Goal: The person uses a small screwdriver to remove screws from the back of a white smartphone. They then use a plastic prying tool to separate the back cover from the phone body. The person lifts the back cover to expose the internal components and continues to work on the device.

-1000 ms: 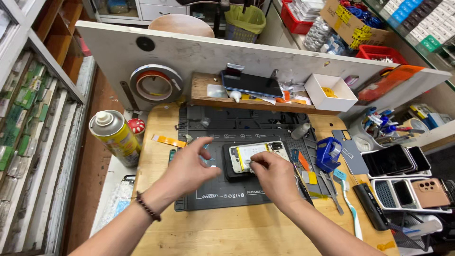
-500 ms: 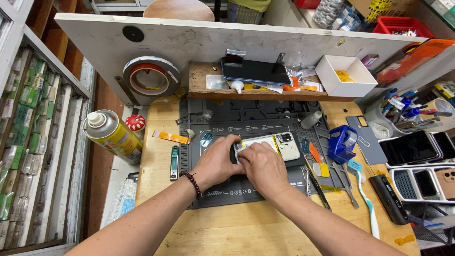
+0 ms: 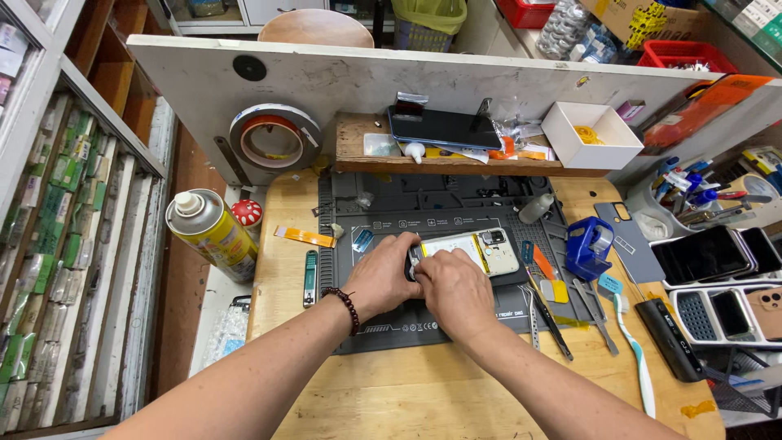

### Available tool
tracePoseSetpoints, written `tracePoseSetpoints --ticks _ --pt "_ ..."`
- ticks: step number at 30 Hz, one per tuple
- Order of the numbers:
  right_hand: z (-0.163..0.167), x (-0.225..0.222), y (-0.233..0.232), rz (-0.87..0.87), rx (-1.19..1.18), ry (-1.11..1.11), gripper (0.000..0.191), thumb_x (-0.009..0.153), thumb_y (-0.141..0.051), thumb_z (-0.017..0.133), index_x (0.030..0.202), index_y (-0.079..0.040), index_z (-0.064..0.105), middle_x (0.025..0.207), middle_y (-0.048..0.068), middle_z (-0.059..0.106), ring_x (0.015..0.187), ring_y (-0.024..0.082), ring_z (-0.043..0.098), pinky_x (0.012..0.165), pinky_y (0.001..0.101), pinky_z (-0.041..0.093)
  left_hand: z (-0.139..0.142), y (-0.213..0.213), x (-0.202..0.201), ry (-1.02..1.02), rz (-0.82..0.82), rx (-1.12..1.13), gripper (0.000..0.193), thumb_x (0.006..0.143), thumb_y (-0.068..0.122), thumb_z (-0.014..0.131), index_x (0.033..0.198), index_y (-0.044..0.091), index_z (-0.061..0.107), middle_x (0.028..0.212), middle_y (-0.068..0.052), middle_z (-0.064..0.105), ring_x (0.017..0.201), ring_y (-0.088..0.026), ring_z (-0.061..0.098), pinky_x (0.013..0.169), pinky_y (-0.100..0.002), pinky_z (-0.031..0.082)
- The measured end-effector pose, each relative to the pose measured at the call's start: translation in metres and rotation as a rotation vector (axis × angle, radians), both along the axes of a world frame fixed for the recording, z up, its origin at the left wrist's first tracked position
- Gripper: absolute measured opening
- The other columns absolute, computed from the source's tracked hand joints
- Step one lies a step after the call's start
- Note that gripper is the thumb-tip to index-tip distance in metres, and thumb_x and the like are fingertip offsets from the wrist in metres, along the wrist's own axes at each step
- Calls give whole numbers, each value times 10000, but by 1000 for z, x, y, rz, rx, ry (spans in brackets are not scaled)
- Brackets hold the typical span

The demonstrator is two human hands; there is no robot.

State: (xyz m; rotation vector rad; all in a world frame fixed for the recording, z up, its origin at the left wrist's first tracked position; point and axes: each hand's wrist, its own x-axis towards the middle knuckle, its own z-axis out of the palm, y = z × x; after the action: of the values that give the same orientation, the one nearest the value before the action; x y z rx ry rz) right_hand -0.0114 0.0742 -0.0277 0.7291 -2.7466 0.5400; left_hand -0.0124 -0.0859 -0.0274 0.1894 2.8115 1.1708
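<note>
Grey repair mat (image 3: 383,330) bore opened phone (image 3: 476,251) at centre. Left hand (image 3: 381,277) clamped phone's near end, right hand (image 3: 456,289) pressed beside it — best kept flat, steady. Beyond — tape roll (image 3: 273,134).

Reaching forward from lower frame with both forearms, converging at centre. Left hand (image 3: 379,277) lying palm down, fingers curled, beaded band circling wrist. Right hand (image 3: 456,289) pressing just beside it, knuckles up, fingertips tucked under, hands touching.
</note>
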Motion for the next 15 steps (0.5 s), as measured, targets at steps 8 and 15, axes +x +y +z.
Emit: tracePoseSetpoints --ticks 8,15 --pt "3 -19 -16 -63 43 35 80 817 -153 726 855 -98 770 849 90 691 887 305 621 820 438 515 0 0 0 31 -44 -2 716 658 331 893 1265 113 584 1225 -138 654 1158 -344 634 961 -430 527" --pt "3 -1 -6 -32 18 16 85 780 -183 742 807 -107 767 817 87 695 869 308 624 780 460 504 -1 0 -2 40 -55 -35 806 649 323 893 1342 104 543 1261 -158 630 1151 -358 637 940 -435 537"
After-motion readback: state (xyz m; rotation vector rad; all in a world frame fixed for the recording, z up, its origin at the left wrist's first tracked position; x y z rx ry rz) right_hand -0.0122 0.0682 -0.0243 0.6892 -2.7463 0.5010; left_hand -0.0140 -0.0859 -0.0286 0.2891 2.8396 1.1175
